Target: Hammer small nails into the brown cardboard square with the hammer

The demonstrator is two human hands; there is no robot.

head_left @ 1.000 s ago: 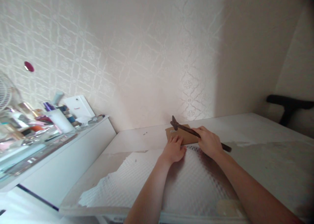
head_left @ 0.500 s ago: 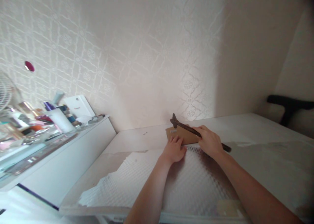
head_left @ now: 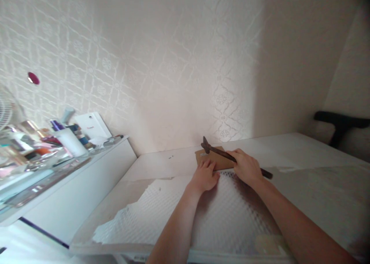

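My right hand (head_left: 247, 165) is wrapped round the handle of an old brown hammer (head_left: 221, 153). The hammer's head points left and hangs just above a piece of brown cardboard (head_left: 224, 163), while the handle's end sticks out behind the hand. My left hand (head_left: 206, 175) lies on the cardboard's near left part with its fingers stretched forward. Pale lettering shows near the cardboard's left corner. Whether anything lies under the left fingers cannot be made out. Beneath my forearms, bubble wrap (head_left: 150, 210) covers part of the white tabletop (head_left: 274, 150).
At the left, a white cabinet (head_left: 86, 190) carries several bottles, a white box (head_left: 94, 125) and other small items. A patterned wall (head_left: 173, 63) rises behind the table. A black T-shaped object (head_left: 341, 121), perhaps a chair's armrest, stands at the right.
The hammer's head has dropped slightly towards the cardboard. My left hand keeps its place on the cardboard.
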